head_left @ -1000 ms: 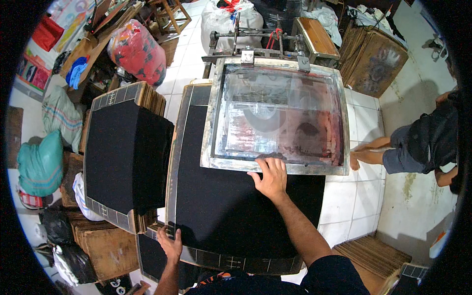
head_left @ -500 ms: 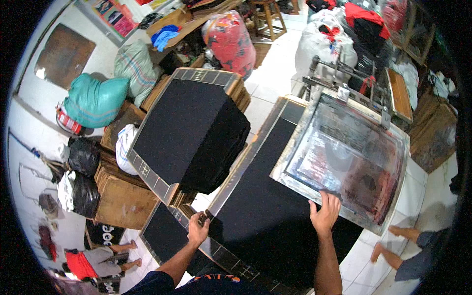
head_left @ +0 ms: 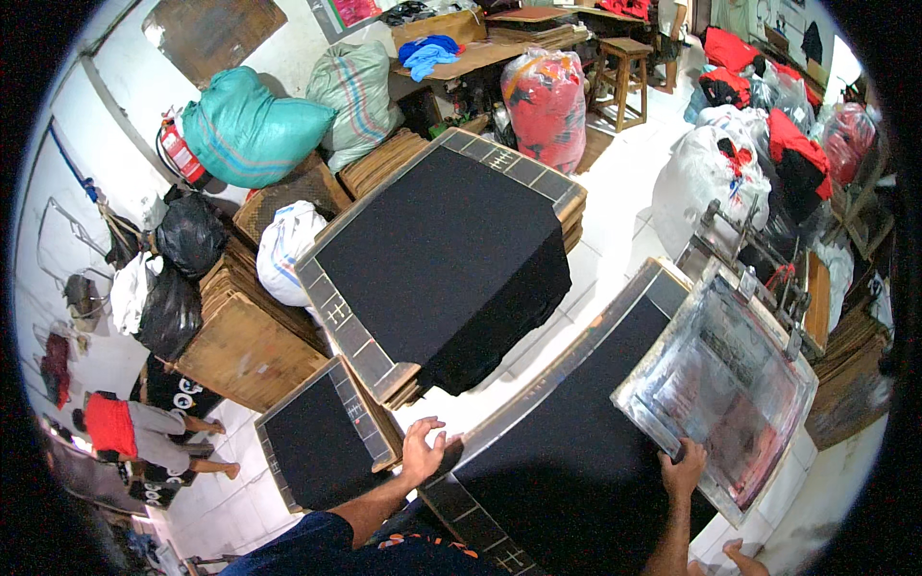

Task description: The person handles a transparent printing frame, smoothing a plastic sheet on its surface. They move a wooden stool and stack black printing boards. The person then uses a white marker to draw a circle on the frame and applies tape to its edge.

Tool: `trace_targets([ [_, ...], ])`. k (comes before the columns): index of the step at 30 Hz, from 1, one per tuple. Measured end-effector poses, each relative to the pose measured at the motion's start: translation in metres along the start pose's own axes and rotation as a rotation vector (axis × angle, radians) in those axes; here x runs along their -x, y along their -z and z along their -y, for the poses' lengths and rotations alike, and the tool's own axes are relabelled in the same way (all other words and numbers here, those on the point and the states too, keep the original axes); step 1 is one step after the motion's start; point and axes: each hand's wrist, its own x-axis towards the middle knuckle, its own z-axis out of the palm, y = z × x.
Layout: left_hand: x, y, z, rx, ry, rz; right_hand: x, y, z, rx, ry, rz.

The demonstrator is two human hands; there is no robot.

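Observation:
A screen-printing frame (head_left: 624, 398) with a wooden rim and a stained grey and reddish mesh stands hinged on a metal mount at the right, tilted over a board covered with black fabric (head_left: 576, 413). At the near edge of the frame my right hand (head_left: 684, 470) is closed, fingers curled round the rim by a small dark piece. My left hand (head_left: 423, 453) is open with fingers apart, beside the left edge of that board, holding nothing visible. Left of it, a stack of boards (head_left: 384, 379) carries another spread of black fabric (head_left: 442, 240).
A smaller black-covered board (head_left: 317, 442) lies at the lower left. Brown board stacks (head_left: 254, 350), a teal sack (head_left: 252, 130) and black bags (head_left: 192, 230) line the left. Stuffed plastic bags (head_left: 706, 173) and a wooden stool (head_left: 622, 86) stand farther back. Another person (head_left: 144, 432) is at lower left.
My view has swung, so the scene sits lower and further right. My left hand has come off the board's corner and opened. My right hand has closed on the frame's edge, which looks more tilted.

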Motion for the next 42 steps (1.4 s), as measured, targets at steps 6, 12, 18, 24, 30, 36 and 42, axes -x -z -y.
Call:
trace_targets([
  [6,-0.062,0.036,0.022,0.061,-0.166,-0.026,0.031,-0.018,0.034,0.295,-0.072,-0.088],
  [12,-0.152,0.108,0.088,0.059,-0.238,-0.048,0.042,-0.058,0.082,0.364,-0.311,-0.078],
  [18,-0.184,0.155,0.136,0.049,-0.412,-0.058,0.015,-0.054,0.085,0.257,-0.555,0.06],
  [24,-0.108,0.066,0.09,0.228,-0.63,0.601,-0.001,-0.032,0.085,0.448,-0.583,0.347],
  [30,-0.047,0.014,0.033,0.04,-0.224,1.002,0.008,-0.025,0.109,0.61,-0.359,0.25],
  [36,-0.047,-0.009,0.032,0.102,0.057,0.868,0.025,-0.037,0.105,0.502,-0.272,0.039],
  [42,-0.041,-0.016,0.022,-0.074,-0.023,0.706,0.021,-0.033,0.084,0.327,-0.149,-0.204],
])
